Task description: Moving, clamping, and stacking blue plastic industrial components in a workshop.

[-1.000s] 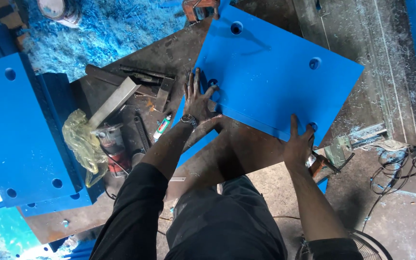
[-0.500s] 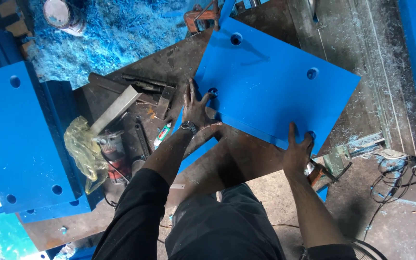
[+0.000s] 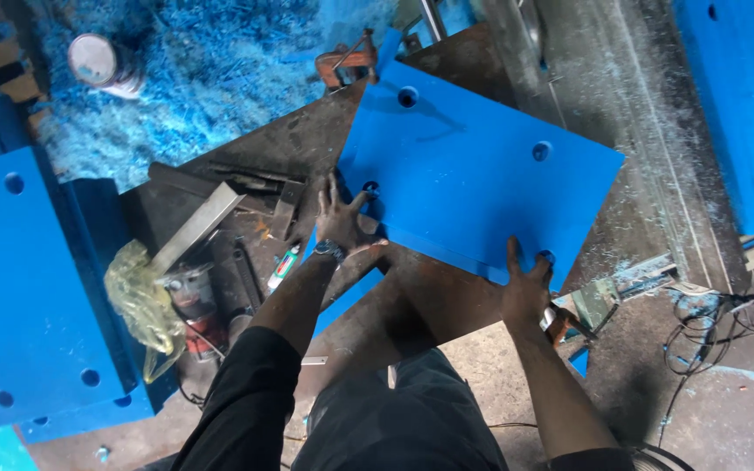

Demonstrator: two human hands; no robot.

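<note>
Large flat blue slab with 4 round holes (image 3: 473,174) lies on rusty steel bench (image 3: 290,148). Left hand (image 3: 339,222) spread flat at slab's 9 o'clock corner; right hand (image 3: 525,292) grips 5 o'clock edge. Positioning step, likely; next wants an even 2-handed push.

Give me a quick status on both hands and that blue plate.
Left hand flat on the blue plate at its near-left corner. Right hand grips its near edge. Plate lies on the rusty workbench; nothing on top.
</note>
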